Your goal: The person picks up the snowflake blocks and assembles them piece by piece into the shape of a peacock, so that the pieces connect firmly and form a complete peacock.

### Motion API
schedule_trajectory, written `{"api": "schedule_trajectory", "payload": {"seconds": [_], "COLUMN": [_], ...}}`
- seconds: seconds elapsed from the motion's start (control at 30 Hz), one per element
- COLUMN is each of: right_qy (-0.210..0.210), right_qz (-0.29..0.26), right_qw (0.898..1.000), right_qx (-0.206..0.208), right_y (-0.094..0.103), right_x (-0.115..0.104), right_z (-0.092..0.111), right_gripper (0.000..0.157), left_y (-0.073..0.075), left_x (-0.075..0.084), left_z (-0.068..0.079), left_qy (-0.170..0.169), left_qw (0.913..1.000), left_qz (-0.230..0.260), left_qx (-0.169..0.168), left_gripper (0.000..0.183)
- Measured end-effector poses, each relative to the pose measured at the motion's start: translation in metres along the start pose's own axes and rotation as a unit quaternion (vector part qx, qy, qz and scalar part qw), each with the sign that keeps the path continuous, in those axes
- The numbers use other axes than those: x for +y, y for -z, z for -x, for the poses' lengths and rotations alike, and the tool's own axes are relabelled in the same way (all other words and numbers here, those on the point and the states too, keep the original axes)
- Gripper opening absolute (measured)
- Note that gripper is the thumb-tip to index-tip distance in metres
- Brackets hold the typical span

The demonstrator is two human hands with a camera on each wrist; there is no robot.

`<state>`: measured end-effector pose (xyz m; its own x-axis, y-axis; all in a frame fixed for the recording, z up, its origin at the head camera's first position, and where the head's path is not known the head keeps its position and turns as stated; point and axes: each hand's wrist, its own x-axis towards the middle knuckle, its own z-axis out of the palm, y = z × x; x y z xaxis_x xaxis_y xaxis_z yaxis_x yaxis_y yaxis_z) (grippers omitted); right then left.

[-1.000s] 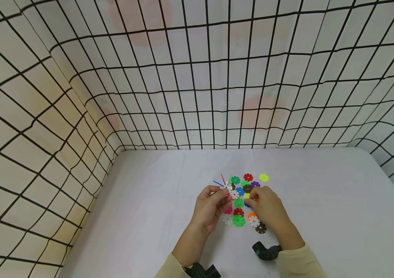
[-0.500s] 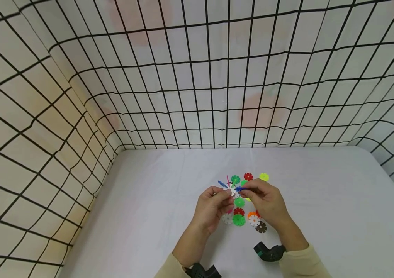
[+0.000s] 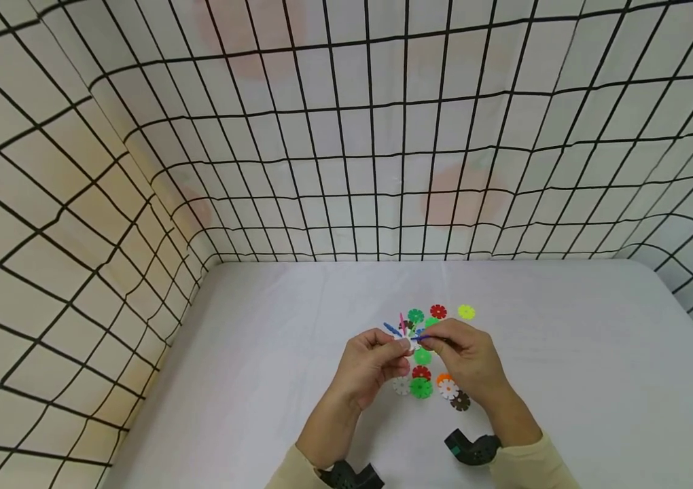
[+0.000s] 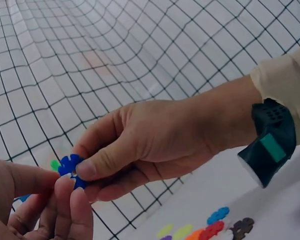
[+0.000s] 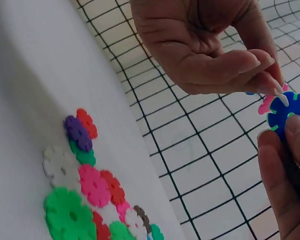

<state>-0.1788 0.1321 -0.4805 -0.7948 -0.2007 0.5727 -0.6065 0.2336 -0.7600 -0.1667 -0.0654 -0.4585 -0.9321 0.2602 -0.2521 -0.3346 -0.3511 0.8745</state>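
Observation:
My left hand (image 3: 374, 363) pinches a white notched flower disc (image 3: 408, 337) between thumb and fingers, above the table. Blue, pink and green discs stick out from this white disc like spokes. In my right hand (image 3: 471, 356) a dark blue notched disc (image 5: 278, 119) is pinched by thumb and forefinger. Its edge meets the white disc in the right wrist view, with a pink disc (image 5: 265, 104) behind it. How deeply the notches are slotted together cannot be made out. The left wrist view shows the blue disc (image 4: 69, 164) between both hands' fingertips.
Loose flower discs lie below and around the hands, including a green disc (image 3: 421, 388), a brown disc (image 3: 460, 401), a red disc (image 3: 438, 311) and a yellow disc (image 3: 466, 312). Black grid netting (image 3: 371, 142) over white cloth walls the white table (image 3: 273, 339) behind and at the sides.
My right hand has picked up the dark blue disc from the loose ones and brought it left against the white disc. The left hand has stayed nearly in place, turning the white disc slightly.

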Motion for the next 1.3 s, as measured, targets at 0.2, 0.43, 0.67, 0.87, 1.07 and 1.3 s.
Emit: {"api": "schedule_trajectory", "payload": {"seconds": [0.2,0.43,0.67,0.87,1.07,1.3], "right_qy": [-0.236,-0.357,-0.330,-0.277,-0.142,-0.077], "right_qz": [0.185,0.304,0.274,0.168,-0.025,-0.025], "right_qw": [0.949,0.852,0.871,0.941,0.989,0.996], "right_qx": [-0.093,-0.233,-0.240,-0.100,-0.009,0.023], "right_y": [0.020,0.043,0.033,0.027,0.012,0.001], "right_x": [0.008,0.019,0.017,0.008,0.000,-0.006], "right_z": [-0.002,0.008,0.008,0.004,0.002,0.003], "right_gripper": [0.026,0.025,0.023,0.009,0.013,0.017], "left_y": [0.001,0.004,0.002,-0.001,-0.010,-0.014], "left_x": [-0.005,-0.006,-0.008,-0.009,-0.011,-0.009], "left_z": [-0.008,-0.011,-0.010,-0.008,-0.004,0.000], "left_qy": [-0.018,-0.025,-0.020,-0.016,-0.002,-0.015], "left_qw": [0.9979,0.9956,0.9968,0.9974,0.9958,0.9962], "left_qz": [-0.007,-0.002,-0.007,0.020,0.080,0.072], "left_qx": [0.062,0.090,0.077,0.068,0.046,0.047], "left_gripper": [0.015,0.020,0.019,0.015,0.012,0.012]}}
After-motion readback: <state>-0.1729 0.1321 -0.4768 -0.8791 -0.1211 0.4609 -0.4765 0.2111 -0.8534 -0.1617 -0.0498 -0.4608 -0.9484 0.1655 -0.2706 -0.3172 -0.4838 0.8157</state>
